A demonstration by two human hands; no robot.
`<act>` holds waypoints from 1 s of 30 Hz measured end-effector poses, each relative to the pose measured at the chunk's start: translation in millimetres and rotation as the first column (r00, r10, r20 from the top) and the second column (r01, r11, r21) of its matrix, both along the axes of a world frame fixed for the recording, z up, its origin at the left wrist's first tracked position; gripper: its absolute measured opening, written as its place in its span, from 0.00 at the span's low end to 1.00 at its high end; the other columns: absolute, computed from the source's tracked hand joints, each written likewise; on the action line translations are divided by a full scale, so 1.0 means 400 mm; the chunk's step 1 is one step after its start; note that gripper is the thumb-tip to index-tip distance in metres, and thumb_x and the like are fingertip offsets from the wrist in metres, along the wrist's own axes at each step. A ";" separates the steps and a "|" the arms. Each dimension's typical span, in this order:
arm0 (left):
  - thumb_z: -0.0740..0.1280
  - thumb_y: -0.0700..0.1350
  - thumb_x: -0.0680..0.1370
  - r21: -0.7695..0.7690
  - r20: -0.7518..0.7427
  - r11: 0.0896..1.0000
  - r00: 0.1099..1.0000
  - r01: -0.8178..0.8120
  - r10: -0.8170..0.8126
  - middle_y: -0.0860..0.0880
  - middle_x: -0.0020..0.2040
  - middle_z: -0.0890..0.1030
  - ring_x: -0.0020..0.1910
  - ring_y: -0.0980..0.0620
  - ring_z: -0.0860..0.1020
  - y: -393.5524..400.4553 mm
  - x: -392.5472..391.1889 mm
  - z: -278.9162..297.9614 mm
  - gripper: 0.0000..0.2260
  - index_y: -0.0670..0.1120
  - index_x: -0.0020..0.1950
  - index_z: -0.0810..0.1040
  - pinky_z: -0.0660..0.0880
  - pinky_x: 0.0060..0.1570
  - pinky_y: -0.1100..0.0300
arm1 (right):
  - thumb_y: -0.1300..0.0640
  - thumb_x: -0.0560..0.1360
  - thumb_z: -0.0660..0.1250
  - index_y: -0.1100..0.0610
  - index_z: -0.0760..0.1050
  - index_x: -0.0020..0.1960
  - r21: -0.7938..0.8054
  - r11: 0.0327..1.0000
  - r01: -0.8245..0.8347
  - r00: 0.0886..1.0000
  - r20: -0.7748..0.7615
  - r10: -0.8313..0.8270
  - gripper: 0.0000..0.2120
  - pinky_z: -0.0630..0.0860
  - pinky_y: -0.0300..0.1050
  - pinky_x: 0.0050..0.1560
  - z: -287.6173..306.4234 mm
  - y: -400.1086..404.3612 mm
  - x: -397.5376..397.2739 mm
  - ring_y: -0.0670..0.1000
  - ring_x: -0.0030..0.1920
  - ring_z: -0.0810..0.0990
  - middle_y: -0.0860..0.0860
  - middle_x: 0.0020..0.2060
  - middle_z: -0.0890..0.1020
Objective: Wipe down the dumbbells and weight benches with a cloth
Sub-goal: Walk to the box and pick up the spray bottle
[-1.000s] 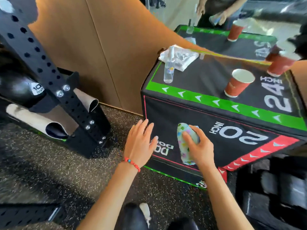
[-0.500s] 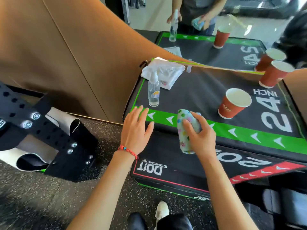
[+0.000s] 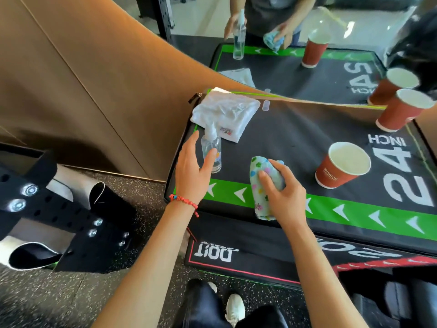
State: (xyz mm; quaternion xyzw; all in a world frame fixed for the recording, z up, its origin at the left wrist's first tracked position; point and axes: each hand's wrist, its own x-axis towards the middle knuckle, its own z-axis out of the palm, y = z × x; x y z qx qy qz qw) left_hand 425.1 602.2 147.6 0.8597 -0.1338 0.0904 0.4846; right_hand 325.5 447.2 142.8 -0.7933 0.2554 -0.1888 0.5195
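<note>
My right hand (image 3: 281, 195) grips a rolled cloth (image 3: 261, 185), pale green with coloured dots, and holds it against the top of a black padded jump box (image 3: 295, 138) near its green front stripe. My left hand (image 3: 192, 170) is open, with its fingers spread right beside a small clear spray bottle (image 3: 211, 147) that stands on the box's left side. Its thumb is close to the bottle; I cannot tell if it touches. No dumbbell or weight bench shows clearly.
A folded white towel (image 3: 224, 114) lies at the box's back left corner. Red paper cups (image 3: 343, 164) (image 3: 402, 110) stand on the box. A mirror behind reflects another person (image 3: 272, 13). A black perforated rack upright (image 3: 47, 209) stands at the left on the rubber floor.
Both hands rose from the box's front face to its top. The cloth moved up with my right hand, and my left hand went toward the spray bottle.
</note>
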 end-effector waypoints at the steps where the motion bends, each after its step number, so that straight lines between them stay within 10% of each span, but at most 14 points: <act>1: 0.63 0.52 0.77 -0.028 -0.003 0.999 1.000 0.017 -0.018 0.46 0.69 0.70 0.67 0.52 0.68 -0.007 0.012 -0.002 0.25 0.41 0.71 0.66 0.62 0.63 0.67 | 0.53 0.73 0.68 0.45 0.76 0.54 0.003 1.000 0.012 1.000 0.003 -0.012 0.10 0.67 0.21 0.40 0.000 0.002 0.004 0.28 0.39 0.74 0.35 0.40 0.77; 15: 0.69 0.41 0.75 -0.240 -0.067 0.946 0.969 0.217 -0.239 0.60 0.46 0.74 0.44 0.73 0.74 -0.014 0.074 -0.021 0.15 0.38 0.60 0.73 0.67 0.41 0.78 | 0.51 0.73 0.69 0.45 0.77 0.54 0.076 0.961 0.265 0.964 0.010 -0.267 0.10 0.74 0.30 0.44 -0.004 0.065 -0.003 0.35 0.42 0.78 0.39 0.43 0.81; 21: 0.64 0.54 0.71 -0.419 -0.078 0.814 0.877 0.402 -0.474 0.54 0.41 0.77 0.38 0.53 0.78 -0.017 0.027 0.002 0.16 0.45 0.53 0.73 0.74 0.40 0.67 | 0.52 0.72 0.69 0.44 0.76 0.54 0.084 0.907 0.412 0.907 0.051 -0.417 0.11 0.72 0.28 0.47 0.002 0.111 -0.065 0.34 0.44 0.77 0.39 0.45 0.80; 30: 0.61 0.57 0.71 -0.491 -0.130 0.624 0.657 0.608 -0.743 0.52 0.32 0.71 0.28 0.52 0.72 -0.089 -0.157 -0.014 0.14 0.47 0.44 0.71 0.73 0.31 0.64 | 0.53 0.72 0.70 0.42 0.76 0.52 0.078 0.764 0.641 0.764 0.038 -0.644 0.10 0.72 0.30 0.49 -0.018 0.168 -0.278 0.33 0.43 0.77 0.37 0.43 0.80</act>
